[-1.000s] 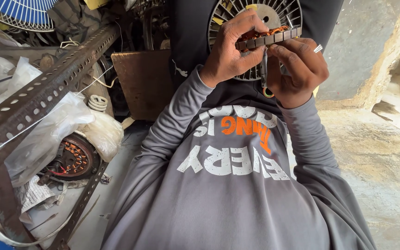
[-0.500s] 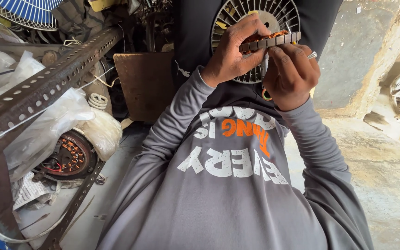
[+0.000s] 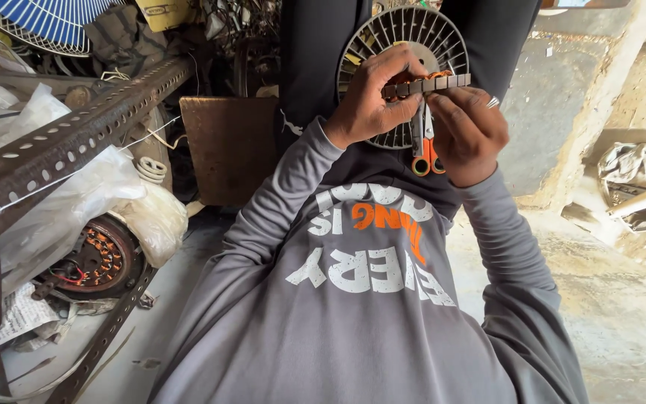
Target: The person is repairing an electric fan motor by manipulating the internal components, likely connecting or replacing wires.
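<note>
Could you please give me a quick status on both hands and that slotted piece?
Left hand and right hand shut on slotted metal strip. Orange-handled scissors under right hand. Round slotted grille behind. Nothing blocking.

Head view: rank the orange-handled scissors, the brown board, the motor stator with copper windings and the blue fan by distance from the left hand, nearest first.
1. Orange-handled scissors: just right of the left hand, under the slotted strip it grips.
2. Brown board: left, upright.
3. Motor stator: lower left, under the rack.
4. Blue fan: top left corner.
</note>
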